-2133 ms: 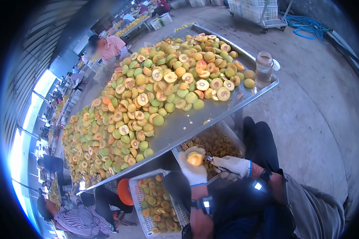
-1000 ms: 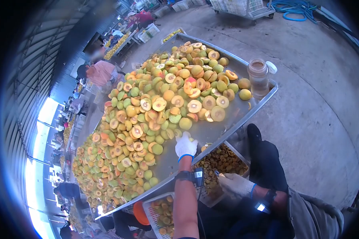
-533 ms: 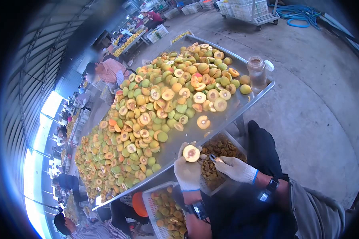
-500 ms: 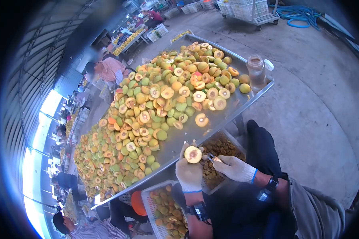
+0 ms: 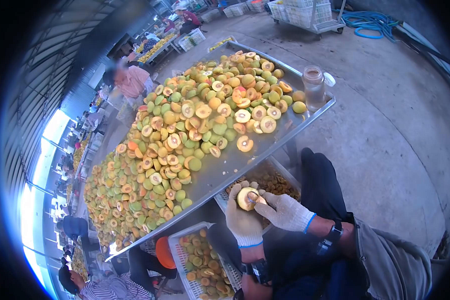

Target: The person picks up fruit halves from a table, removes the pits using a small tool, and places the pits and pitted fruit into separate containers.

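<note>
My left hand (image 5: 242, 222), in a white work glove, cups a peach half (image 5: 244, 200) with its pale cut face up. My right hand (image 5: 287, 212), gloved too, grips a small pitting tool (image 5: 253, 201) whose thin metal end is at the middle of the cut face; the glove hides its handle. Both hands are just off the near edge of a metal table (image 5: 220, 172) heaped with green-yellow peach halves (image 5: 172, 142). Beneath my hands is a crate of brown pits (image 5: 280, 180).
A clear jar (image 5: 314, 90) stands at the table's right corner beside a white lid (image 5: 329, 79). Below the table is a white crate (image 5: 176, 250) of peach halves, near an orange object (image 5: 164, 252). Co-workers sit left and beyond; a crate cart (image 5: 310, 20) stands behind.
My right hand has brought the tool from beside the peach half onto its cut face. The left hand still holds the half, now tilted. The whole view has shifted slightly.
</note>
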`<state>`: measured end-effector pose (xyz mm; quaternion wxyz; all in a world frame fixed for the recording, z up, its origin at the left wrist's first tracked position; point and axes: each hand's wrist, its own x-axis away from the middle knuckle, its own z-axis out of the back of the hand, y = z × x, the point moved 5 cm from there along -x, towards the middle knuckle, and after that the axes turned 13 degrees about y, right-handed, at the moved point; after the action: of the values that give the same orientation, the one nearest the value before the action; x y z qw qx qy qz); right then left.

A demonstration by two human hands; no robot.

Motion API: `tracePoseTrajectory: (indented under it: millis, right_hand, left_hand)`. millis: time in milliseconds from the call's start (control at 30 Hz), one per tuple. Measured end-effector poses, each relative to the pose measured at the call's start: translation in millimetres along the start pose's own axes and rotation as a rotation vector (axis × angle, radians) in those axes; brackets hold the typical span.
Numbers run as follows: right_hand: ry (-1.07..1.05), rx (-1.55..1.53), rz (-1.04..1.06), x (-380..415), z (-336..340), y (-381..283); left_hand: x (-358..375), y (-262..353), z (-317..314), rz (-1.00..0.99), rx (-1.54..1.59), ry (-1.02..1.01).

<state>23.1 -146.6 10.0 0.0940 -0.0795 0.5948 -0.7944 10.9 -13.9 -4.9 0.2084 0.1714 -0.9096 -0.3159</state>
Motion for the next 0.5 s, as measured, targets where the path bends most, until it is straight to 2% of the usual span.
tracePoseTrajectory:
  millis: [200,300,500]
  right_hand:
    - [0.003,0.094,0.037,-0.8,-7.9,1.7]
    - [0.015,0.105,0.016,0.0,-9.7,-1.2]
    - [0.008,0.143,-0.046,-1.4,-6.5,-7.4]
  left_hand:
    - [-5.8,-8.4,0.7,0.004,-0.006,0.071]
    - [-18.4,-15.4,11.8,0.073,0.004,0.163]
    - [-5.3,-11.4,-5.1,-0.064,-0.042,0.238]
